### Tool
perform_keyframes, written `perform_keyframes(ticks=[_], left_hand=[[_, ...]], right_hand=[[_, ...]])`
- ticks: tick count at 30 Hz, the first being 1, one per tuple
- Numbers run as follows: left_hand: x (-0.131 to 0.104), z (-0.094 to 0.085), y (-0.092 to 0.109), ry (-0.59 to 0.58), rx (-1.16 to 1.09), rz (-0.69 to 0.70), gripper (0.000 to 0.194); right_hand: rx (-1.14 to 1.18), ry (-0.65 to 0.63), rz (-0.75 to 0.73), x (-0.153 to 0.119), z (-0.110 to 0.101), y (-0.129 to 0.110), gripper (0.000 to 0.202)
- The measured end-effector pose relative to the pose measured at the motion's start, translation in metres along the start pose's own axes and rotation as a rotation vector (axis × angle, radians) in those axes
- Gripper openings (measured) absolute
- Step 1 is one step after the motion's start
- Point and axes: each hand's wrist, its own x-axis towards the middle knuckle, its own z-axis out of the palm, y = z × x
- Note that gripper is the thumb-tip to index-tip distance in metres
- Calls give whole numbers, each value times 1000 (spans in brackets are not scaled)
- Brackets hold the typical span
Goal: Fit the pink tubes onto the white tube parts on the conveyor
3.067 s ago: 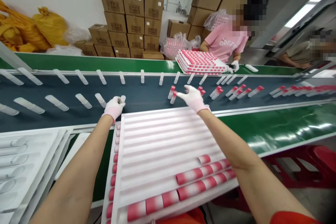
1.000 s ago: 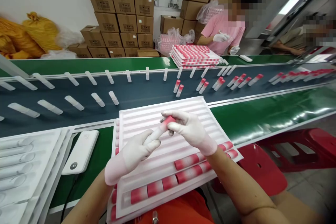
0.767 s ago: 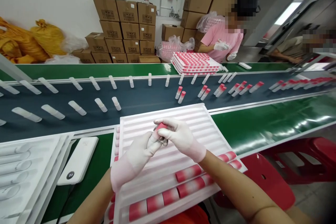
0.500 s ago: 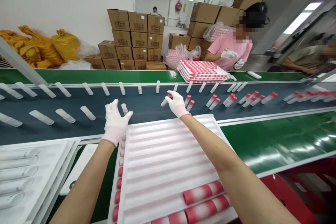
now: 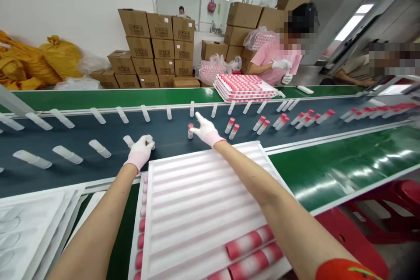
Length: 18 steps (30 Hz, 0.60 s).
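Observation:
My left hand [image 5: 140, 154], in a white glove, has its fingers closed round a white tube, mostly hidden by the fingers, above the dark conveyor belt [image 5: 170, 133]. Another white tube [image 5: 128, 141] stands just left of it. My right hand [image 5: 206, 131], also gloved, has thumb and forefinger spread apart. Beside its thumb a tube with a red top [image 5: 190, 131] stands upright on the belt; whether they touch I cannot tell. Below both hands lies a white ridged tray [image 5: 197, 201], with several red-and-white tubes [image 5: 246, 245] lying in its near right corner.
More white tubes [image 5: 67, 155] stand along the belt at left, and red-topped ones [image 5: 259, 123] at right. White trays [image 5: 29, 227] are stacked at lower left. Across the belt, a person in pink [image 5: 278, 59] stands behind a stack of filled trays [image 5: 244, 89]. Red stools [image 5: 354, 240] are at lower right.
My left hand has gone from spread fingers to closed on a white tube. My right hand has moved left and opened, leaving the red-topped tube standing on the belt.

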Motion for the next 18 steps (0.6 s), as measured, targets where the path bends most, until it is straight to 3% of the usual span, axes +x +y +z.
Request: perform_keyframes(ticks=[3,6,8,10,14,18], left_hand=[[-26,-12,3,92,-150,2,13],[-70,-25,14,125,-449,120,23],[-104,-30,28,95,-567,157,30],[-137,-31,46,74,-634,170,38],[-182,-22,74,-48,-505,94,42],[-204,-15,77,-217,-379,-49,39]], right_hand=[[2,-57,-114,-71,-43,2,60],[-17,-373,-466,-170,-81,-5,47],[-59,-575,-580,-229,-94,-16,48],[-148,-696,-632,-270,-94,-27,44],[-332,-806,-769,-297,-69,-42,42],[-503,-806,-768,-297,-52,-49,16]])
